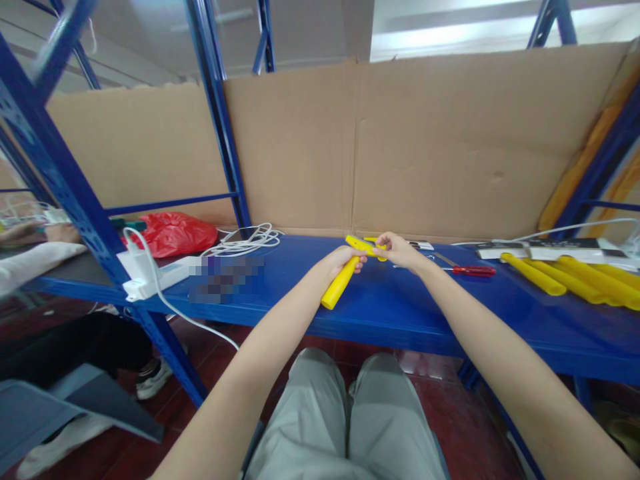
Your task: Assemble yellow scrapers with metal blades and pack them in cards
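Observation:
My left hand [345,261] is wrapped round a yellow tube-shaped handle [337,288], whose lower end points toward me over the front of the blue shelf. At its upper end is a yellow head piece [357,243] reaching to the right. My right hand [396,252] has its fingers closed at the right end of that piece; whether they also pinch something small is hidden. Another bit of yellow shows just behind the fingers. To the right of my right hand lies a screwdriver [473,271] with a red see-through handle, flat on the shelf.
Several yellow tubes [575,280] lie at the right by white-and-black boxes [570,249]. On the left are a white power strip [165,277], a coiled white cable [250,240] and a red plastic bag [175,233]. Cardboard [425,147] stands behind. Another person's sleeve [40,263] shows far left.

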Demonstrator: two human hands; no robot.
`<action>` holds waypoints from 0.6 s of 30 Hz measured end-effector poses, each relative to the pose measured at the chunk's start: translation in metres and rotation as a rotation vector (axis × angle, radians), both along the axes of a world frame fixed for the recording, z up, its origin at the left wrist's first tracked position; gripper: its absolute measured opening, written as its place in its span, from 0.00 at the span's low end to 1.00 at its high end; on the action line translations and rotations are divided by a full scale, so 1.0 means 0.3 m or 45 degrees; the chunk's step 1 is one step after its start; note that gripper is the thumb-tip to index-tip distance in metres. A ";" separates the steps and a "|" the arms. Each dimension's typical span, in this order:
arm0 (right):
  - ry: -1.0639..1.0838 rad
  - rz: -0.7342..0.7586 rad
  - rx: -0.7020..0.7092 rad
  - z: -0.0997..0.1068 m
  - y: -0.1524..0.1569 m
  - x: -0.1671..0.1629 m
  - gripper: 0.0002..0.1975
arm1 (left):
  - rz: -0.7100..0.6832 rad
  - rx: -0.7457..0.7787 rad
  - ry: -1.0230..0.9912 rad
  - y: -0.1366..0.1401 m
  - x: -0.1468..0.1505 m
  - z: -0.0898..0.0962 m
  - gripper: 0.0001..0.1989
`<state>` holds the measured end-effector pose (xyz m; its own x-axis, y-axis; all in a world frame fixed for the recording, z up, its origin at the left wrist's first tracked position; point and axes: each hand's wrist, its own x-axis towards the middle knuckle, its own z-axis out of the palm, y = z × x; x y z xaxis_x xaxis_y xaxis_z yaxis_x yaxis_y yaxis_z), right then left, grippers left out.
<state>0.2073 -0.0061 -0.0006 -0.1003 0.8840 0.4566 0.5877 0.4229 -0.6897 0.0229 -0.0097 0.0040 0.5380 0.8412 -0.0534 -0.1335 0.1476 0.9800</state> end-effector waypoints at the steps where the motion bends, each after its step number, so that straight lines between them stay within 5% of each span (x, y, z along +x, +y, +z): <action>1: 0.011 -0.033 -0.012 -0.003 0.003 0.002 0.12 | -0.009 -0.018 0.024 -0.008 0.002 0.005 0.07; 11: -0.053 0.015 -0.246 0.000 -0.015 -0.012 0.28 | 0.029 -0.046 0.051 -0.025 0.010 0.020 0.09; 18: -0.172 0.039 -0.253 0.001 -0.014 -0.012 0.32 | 0.030 -0.024 0.040 -0.039 0.007 0.030 0.09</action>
